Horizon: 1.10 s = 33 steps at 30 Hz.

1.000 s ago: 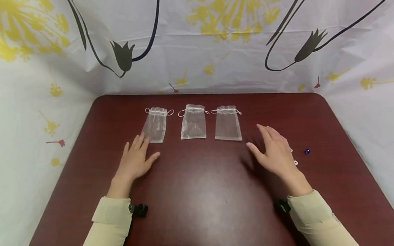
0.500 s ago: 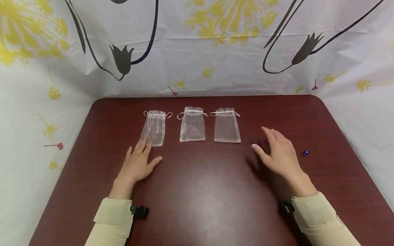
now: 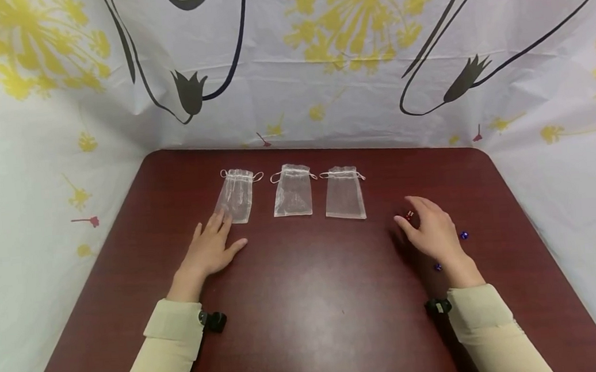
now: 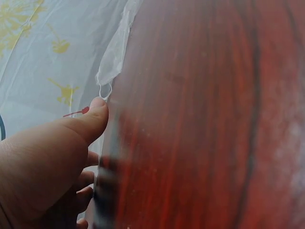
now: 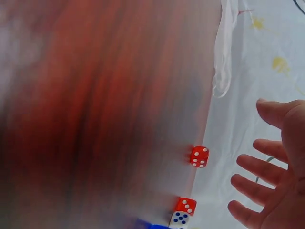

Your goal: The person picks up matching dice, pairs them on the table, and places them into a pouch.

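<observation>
Seemingly, right grip above red dice

White die: five blue pips. Red die beside it: three white pips.

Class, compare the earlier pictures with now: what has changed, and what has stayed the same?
The right hand has moved rightward, away from the three bags, so red dice now show between thumb and fingers and a blue die near its wrist. Nothing was visibly grasped or released. The left hand stayed at the leftmost bag; all bags stayed put.
</observation>
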### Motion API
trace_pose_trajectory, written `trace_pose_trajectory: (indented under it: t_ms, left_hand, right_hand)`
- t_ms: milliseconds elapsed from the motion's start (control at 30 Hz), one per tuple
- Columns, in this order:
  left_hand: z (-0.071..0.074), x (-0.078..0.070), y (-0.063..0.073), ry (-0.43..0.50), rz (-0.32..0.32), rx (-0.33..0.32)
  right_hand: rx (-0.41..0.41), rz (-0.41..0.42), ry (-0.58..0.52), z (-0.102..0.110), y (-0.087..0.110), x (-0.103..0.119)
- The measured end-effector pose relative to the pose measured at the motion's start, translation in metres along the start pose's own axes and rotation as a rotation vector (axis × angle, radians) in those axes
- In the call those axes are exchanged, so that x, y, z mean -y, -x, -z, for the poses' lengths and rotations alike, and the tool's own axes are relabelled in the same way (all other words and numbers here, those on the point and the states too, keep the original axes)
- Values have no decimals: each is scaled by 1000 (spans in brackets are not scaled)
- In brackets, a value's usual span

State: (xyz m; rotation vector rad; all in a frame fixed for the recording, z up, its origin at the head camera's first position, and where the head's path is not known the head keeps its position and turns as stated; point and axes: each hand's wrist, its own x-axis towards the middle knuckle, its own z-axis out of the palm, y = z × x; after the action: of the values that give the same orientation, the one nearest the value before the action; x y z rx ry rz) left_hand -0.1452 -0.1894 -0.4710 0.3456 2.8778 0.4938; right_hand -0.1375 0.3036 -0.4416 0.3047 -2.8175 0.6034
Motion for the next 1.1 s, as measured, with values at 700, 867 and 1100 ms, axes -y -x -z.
trace_pose_trajectory:
  t_ms: [700,867,1100]
  left_hand:
    - [-2,-1,2,10,-4,-15]
    - [-3,0,3,8,-16,-30]
    - [-3,0,2,11,-17,-44]
  right_hand:
    - [149,-21,91,-2,-10,-31]
    - [190,-38,109,-4,-11,-34]
    - [195,-25,156,-2,-13,-35]
